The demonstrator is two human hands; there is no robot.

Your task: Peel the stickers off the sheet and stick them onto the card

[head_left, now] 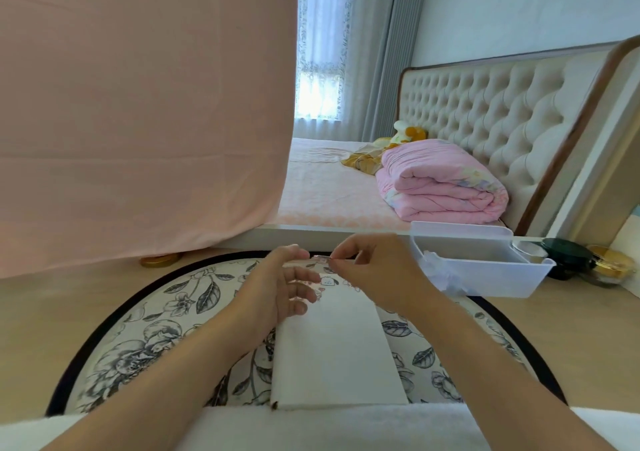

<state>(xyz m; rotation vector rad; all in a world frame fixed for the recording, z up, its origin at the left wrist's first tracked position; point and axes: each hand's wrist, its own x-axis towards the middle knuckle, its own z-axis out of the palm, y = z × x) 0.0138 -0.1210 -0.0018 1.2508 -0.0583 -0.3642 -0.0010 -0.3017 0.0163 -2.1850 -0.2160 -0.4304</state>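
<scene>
A long white card lies on a round stool with a floral cushion. Above the card's far end my left hand holds a clear sticker sheet with small printed stickers; its thumb is on top and its fingers curl beneath the sheet. My right hand pinches at the sheet's top edge with thumb and forefinger. Whether a sticker is lifted there is too small to tell.
A clear plastic bin stands right of my hands on the wooden floor. A dark jar and a gold-lidded container sit beyond it. A gold lid lies by the pink drape. A bed with a folded pink quilt is behind.
</scene>
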